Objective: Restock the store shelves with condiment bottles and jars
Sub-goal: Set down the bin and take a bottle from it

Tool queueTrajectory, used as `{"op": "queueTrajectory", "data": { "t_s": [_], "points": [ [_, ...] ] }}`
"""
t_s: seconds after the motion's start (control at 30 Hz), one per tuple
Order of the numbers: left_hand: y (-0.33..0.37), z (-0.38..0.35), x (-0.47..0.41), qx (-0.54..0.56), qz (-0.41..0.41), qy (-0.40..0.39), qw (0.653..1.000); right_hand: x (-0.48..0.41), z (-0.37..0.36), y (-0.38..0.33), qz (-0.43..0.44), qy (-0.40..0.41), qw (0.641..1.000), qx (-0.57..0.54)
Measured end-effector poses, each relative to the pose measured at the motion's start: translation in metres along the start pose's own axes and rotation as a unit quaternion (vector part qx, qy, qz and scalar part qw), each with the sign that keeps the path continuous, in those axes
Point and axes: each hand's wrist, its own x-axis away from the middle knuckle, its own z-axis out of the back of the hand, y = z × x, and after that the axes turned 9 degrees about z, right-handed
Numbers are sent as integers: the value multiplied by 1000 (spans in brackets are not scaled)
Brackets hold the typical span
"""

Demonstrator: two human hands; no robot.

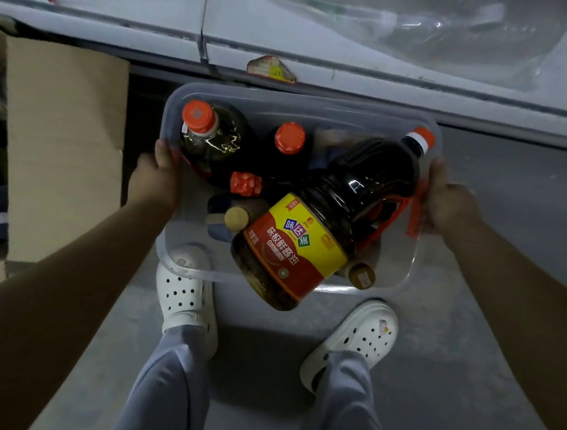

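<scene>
Left hand (158, 174) & right hand (446, 200) each grip a side rim of the clear bin (284, 98), centre of frame, prob. to keep it level below the shelf (356, 51). The big soy sauce bottle (307, 237) lies slanted inside, on smaller bottles.

Left hand (158, 174) and right hand (446, 202) grip a clear bin (284, 100) at mid-frame.
Each hand holds its own side rim. A large soy sauce bottle (311, 230) lies tilted across the bin. An orange-capped bottle (198, 117) stands upright at its upper left. A cardboard box (63, 150) sits at the frame's left.
</scene>
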Motion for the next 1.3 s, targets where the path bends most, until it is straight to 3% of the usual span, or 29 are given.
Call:
{"op": "queueTrajectory", "data": {
  "t_s": [0.13,0.23,0.3,0.4,0.53,0.6,0.67,0.7,0.8,0.9,0.97,1.1,1.2,1.3],
  "points": [
    [-3,-2,15,19,-31,18,999,13,-3,-12,-10,36,998,58],
    [-8,0,37,28,-62,13,998,30,-5,-18,-34,119,992,32],
    [-10,4,54,48,-97,13,994,50,-9,-22,11,184,983,5],
    [-8,9,87,117,-162,23,980,86,-19,-29,119,213,966,-85],
    [-4,11,124,164,-267,39,949,123,-29,-33,110,171,951,-234],
    [-3,4,130,129,-267,-39,954,131,-36,-29,71,118,949,-284],
    [-2,-7,131,53,-239,-145,959,131,-41,-25,34,77,945,-315],
    [-3,-13,130,-18,-256,-157,954,129,-42,-23,22,64,945,-320],
    [-4,-22,127,-185,-324,-121,920,122,-43,-22,-15,30,935,-354],
    [2,-22,121,-212,-339,-126,908,116,-42,-25,-46,7,911,-410],
    [8,-22,117,-251,-349,-139,892,113,-42,-31,-89,-12,874,-478],
    [27,-26,115,-306,-296,-219,878,110,-40,-41,-154,-30,804,-574],
    [43,-29,107,-312,-220,-339,860,112,-40,-43,-160,-39,791,-589],
    [49,-24,105,-259,-213,-402,852,118,-35,-51,-152,-38,792,-590]
  ]
}}
